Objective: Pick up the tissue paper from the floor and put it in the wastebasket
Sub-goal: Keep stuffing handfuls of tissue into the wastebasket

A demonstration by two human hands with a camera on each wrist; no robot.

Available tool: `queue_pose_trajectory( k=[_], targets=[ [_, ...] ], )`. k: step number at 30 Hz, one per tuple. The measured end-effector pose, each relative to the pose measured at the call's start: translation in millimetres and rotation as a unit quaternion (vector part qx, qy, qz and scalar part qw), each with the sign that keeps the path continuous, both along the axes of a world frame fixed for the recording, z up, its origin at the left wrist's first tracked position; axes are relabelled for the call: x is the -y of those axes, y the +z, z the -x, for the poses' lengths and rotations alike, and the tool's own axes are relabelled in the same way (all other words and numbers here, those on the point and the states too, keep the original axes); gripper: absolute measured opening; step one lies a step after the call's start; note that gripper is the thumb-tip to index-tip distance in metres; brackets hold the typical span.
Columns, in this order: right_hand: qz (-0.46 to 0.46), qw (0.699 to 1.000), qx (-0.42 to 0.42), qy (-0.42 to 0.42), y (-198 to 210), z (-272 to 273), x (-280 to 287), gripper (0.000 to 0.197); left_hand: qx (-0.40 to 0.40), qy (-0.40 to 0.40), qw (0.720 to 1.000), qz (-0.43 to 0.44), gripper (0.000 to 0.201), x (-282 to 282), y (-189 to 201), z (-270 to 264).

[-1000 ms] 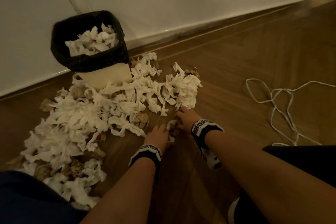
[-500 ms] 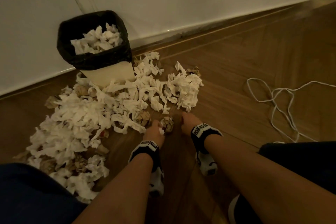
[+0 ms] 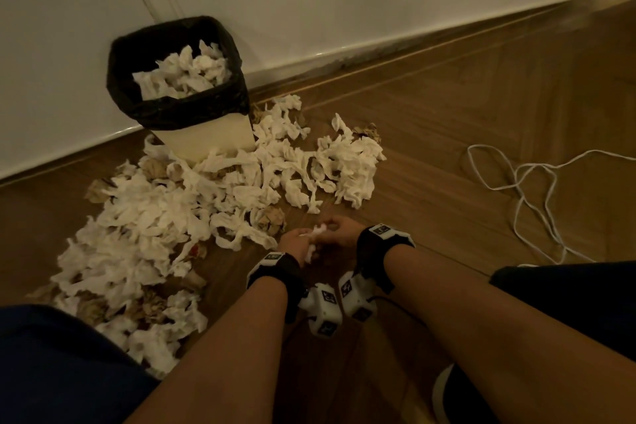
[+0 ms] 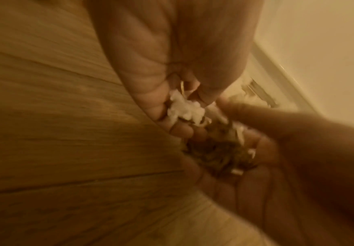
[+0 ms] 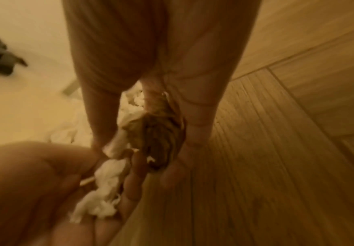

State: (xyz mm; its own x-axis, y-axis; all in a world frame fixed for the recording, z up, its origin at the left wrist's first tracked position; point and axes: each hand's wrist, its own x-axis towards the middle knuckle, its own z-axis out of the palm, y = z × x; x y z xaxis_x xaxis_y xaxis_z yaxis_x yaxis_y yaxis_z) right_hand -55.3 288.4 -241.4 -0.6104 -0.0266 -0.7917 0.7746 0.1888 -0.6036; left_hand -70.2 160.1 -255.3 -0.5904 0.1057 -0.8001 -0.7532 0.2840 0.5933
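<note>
One floor [image 3: 481,113] heaped with tissue [image 3: 165,213], one near-full wastebasket [image 3: 213,138] at the wall, left hand [image 3: 294,244] pinching a white scrap [image 4: 184,108], right hand [image 3: 344,229] cupping a brown wad [image 5: 157,133]: gathering step, next likely carrying both to the basket.

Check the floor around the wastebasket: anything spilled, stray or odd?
Yes. Crumpled tissue paper is strewn across the wooden floor around the wastebasket, which is already heaped near its rim. A loose white cord lies tangled to the right. Both hands grip scraps.
</note>
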Motion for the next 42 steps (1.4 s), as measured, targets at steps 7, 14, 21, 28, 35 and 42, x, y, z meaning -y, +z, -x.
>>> queue_pose_trajectory(
  k=[7,14,21,28,35,42],
  targets=[
    [-0.005,0.999,0.007,-0.044,3.0,-6.5,-7.7,0.018,-0.022,0.101,0.995,0.012,0.032,10.9,-4.9,16.9],
    [-0.032,0.994,0.029,-0.104,21.1,-12.1,-20.0,0.029,-0.043,0.068,0.994,0.071,0.042,7.4,4.8,21.0],
    [-0.11,0.99,0.0,-0.086,79.5,-0.1,-20.6,0.025,-0.086,0.113,0.989,-0.033,0.037,8.7,60.4,41.1],
    [-0.135,0.97,-0.152,-0.134,167.5,49.3,-7.4,0.043,-0.302,0.066,0.942,0.13,0.063,43.1,165.6,92.5],
    [-0.246,0.909,-0.313,-0.122,252.3,115.8,34.7,0.044,-0.446,0.176,0.86,0.176,0.064,100.3,263.4,148.5],
    [-0.174,0.925,-0.322,-0.099,264.6,151.3,66.6,0.043,-0.336,0.171,0.926,0.029,0.026,128.1,257.1,168.1]
  ],
)
